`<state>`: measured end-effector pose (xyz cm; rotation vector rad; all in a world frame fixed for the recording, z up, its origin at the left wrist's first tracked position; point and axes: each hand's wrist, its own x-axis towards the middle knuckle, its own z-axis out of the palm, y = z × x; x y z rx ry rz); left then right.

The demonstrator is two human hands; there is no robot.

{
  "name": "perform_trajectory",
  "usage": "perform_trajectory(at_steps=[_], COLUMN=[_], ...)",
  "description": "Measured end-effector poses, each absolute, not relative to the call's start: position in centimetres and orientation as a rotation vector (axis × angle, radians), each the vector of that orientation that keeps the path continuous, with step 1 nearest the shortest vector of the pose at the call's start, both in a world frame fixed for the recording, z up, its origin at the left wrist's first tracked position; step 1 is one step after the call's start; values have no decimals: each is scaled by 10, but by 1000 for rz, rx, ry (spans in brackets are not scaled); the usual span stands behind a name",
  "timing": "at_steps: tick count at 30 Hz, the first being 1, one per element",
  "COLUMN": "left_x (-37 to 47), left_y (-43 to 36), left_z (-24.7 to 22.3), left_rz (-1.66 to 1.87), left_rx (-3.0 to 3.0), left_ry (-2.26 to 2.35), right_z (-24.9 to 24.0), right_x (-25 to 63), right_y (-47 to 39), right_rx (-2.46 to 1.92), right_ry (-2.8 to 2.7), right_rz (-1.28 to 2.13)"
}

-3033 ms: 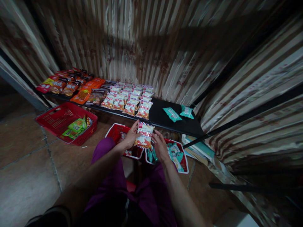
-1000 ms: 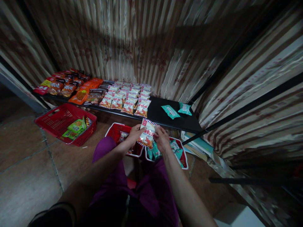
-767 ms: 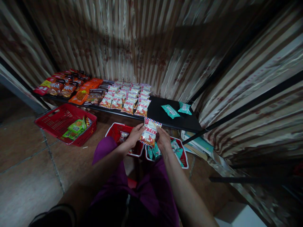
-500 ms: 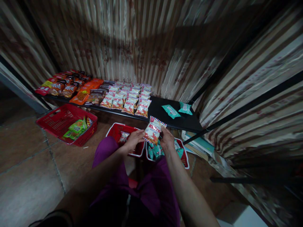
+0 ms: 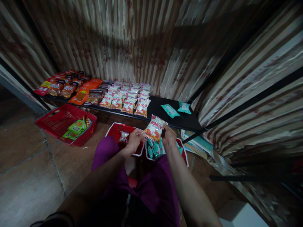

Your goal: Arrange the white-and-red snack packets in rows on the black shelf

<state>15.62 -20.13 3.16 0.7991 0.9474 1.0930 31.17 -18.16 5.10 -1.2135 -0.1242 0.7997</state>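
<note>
Between my hands is a white-and-orange snack bag (image 5: 155, 128) with a striped edge, tilted, in front of the shelf. My left hand (image 5: 135, 140) pinches its lower left corner. My right hand (image 5: 169, 135) grips its right side, with some fingers hidden behind it. Rows of matching snack bags (image 5: 129, 102) stand on the black shelf (image 5: 155, 107). Two teal packets (image 5: 170, 111) lie on the shelf's right part. Below my hands, a red basket (image 5: 115, 128) holds a few small bags, and another white-rimmed basket (image 5: 187, 159) holds several teal packets.
Orange and brown snack packs (image 5: 80, 94) fill the shelf's left side. A larger red basket (image 5: 54, 115) with green packets sits on the tiled floor at left. Black frame bars (image 5: 227, 110) slope down at right, near stacked papers (image 5: 199, 143). A striped curtain (image 5: 151, 44) hangs behind.
The held snack bag has tilted and shifted slightly right. My left hand has slid to its lower corner, while my right hand has moved a little to the right.
</note>
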Motion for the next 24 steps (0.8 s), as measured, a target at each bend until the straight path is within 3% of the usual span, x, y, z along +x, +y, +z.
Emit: perform_trajectory(at_steps=[7, 16, 24], left_x=[138, 139, 159], left_y=[-197, -160, -149], left_z=[30, 66, 60], left_rz=[897, 764, 1129], left_rx=[848, 848, 565], left_ry=[860, 658, 781], right_z=[65, 62, 63], right_x=[306, 293, 289], right_y=[-182, -182, -205], right_rx=[-1277, -1230, -1354], right_ry=[-103, -308, -499], right_rz=[801, 1002, 1157])
